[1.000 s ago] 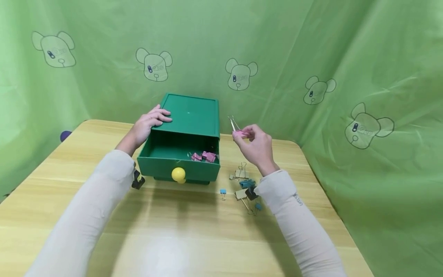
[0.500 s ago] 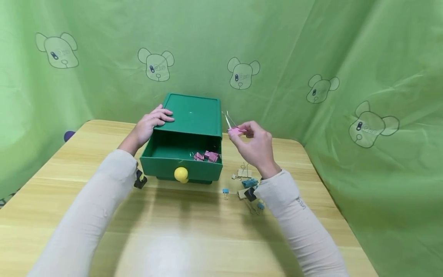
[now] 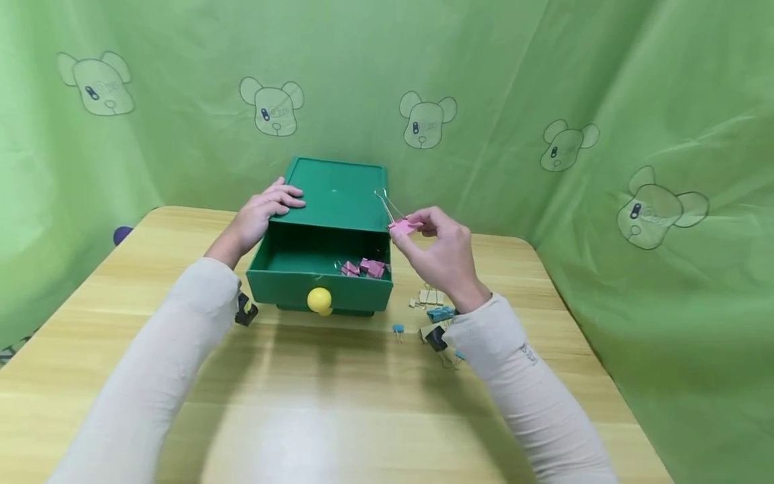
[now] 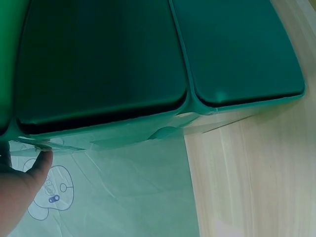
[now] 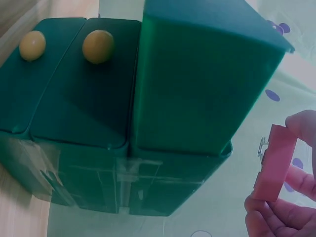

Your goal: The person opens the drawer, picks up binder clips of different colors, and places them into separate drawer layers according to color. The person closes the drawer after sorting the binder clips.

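Observation:
A green drawer unit (image 3: 338,195) stands on the table with its top drawer (image 3: 284,288) pulled out by its yellow knob side. My left hand (image 3: 256,215) rests on the unit's top left edge, fingers laid over the top; its thumb (image 4: 42,168) shows against the unit in the left wrist view. Between thumb and fingers, my right hand (image 3: 446,249) pinches a pink binder clip (image 3: 404,227), wire handles pointing up and left. The clip overlaps the unit's right top corner in the head view. Inside the drawer, at its right, lie several pink binder clips (image 3: 371,269).
Right of the unit, on the wooden table (image 3: 338,417), lie several binder clips: a cream one (image 3: 432,296), a teal one (image 3: 441,314) and a small blue one (image 3: 398,329). Two closed drawers with yellow knobs (image 5: 98,47) sit below the top one. Green curtains (image 3: 338,54) surround the table.
My right hand has moved left with the pink binder clip, from beside the unit to its right top corner. My left hand stays on the unit.

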The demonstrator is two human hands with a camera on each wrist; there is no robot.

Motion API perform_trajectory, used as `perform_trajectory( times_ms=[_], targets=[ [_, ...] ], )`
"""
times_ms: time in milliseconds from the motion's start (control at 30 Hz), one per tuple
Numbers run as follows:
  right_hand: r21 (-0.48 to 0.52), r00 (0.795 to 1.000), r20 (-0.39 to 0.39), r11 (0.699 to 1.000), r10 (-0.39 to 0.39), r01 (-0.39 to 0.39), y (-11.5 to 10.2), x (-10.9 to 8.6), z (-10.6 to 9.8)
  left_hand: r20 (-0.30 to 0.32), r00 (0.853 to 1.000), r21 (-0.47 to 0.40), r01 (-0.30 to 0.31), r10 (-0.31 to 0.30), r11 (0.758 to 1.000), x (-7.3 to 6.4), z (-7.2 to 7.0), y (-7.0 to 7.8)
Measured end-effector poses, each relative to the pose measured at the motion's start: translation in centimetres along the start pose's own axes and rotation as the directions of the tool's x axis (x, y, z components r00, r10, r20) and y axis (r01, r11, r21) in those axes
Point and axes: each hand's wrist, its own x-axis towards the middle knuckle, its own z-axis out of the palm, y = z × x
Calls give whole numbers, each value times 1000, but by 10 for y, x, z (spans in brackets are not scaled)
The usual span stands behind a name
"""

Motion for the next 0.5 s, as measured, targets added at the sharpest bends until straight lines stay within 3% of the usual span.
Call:
perform_trajectory(
  times_ms=[200,500],
  targets=[
    [29,999,33,1000,-13,12,-4,-2,4,-18,1000,-7,-6,6,1000,3,1,-1],
    [98,989,96,990,-110,101,-7,-4,17,5,1000,-9,-19,19,1000,2,-2,-1]
  ],
)
